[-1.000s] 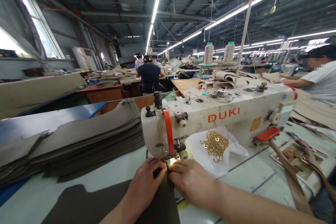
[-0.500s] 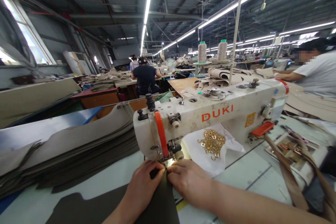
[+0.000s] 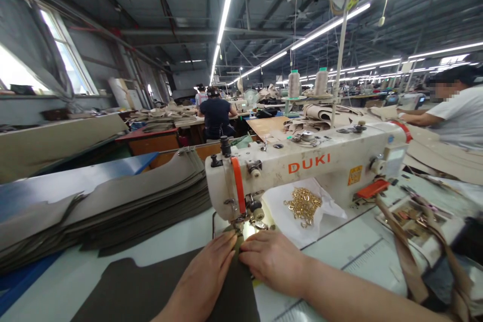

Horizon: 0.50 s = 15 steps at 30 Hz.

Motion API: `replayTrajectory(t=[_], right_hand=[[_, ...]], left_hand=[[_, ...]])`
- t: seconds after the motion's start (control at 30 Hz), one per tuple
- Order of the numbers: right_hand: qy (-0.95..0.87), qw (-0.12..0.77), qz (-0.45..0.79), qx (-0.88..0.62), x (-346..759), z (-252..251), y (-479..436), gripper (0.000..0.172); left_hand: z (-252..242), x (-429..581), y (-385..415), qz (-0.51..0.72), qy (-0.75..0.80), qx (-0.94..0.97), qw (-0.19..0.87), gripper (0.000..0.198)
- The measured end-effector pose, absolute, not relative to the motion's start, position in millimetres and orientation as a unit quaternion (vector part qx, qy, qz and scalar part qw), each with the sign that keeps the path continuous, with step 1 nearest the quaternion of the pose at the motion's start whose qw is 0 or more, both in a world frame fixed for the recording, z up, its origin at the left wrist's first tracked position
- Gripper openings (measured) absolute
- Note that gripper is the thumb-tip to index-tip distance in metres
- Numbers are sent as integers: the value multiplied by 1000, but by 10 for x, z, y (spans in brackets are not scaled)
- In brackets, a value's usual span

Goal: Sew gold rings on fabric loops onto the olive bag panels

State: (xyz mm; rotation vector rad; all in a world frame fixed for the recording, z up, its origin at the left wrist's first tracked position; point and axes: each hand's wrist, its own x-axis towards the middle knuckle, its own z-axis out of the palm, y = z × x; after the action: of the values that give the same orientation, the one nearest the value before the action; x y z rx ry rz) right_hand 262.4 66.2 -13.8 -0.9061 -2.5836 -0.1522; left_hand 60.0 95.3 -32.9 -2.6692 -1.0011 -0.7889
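Note:
A dark olive fabric piece (image 3: pixel 151 292) lies on the white table and runs under the needle of a white DUKI sewing machine (image 3: pixel 309 166). My left hand (image 3: pixel 211 271) lies flat on the fabric, fingers stretched toward the needle. My right hand (image 3: pixel 271 261) presses on the fabric just right of it, fingers close together and pointing left. The fingertips of both hands nearly meet below the lit presser foot (image 3: pixel 241 224).
A stack of grey-olive cut pieces (image 3: pixel 113 206) lies at the left. Gold metal rings (image 3: pixel 304 205) sit on white paper under the machine arm. Brown straps (image 3: pixel 403 256) and a tray lie at the right. A person in white (image 3: pixel 456 110) sits right; another in dark (image 3: pixel 216 115) works ahead.
My left hand has flattened out on the fabric; earlier its fingers were curled at the fabric's edge by the needle. The view has shifted slightly.

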Motion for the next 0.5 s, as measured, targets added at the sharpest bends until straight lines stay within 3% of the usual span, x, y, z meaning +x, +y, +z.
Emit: replayTrajectory(t=[0.5], right_hand=[[-931, 181, -111, -298, 2609, -150, 685, 20]], left_hand=[[-429, 582, 984, -264, -336, -896, 124, 33]])
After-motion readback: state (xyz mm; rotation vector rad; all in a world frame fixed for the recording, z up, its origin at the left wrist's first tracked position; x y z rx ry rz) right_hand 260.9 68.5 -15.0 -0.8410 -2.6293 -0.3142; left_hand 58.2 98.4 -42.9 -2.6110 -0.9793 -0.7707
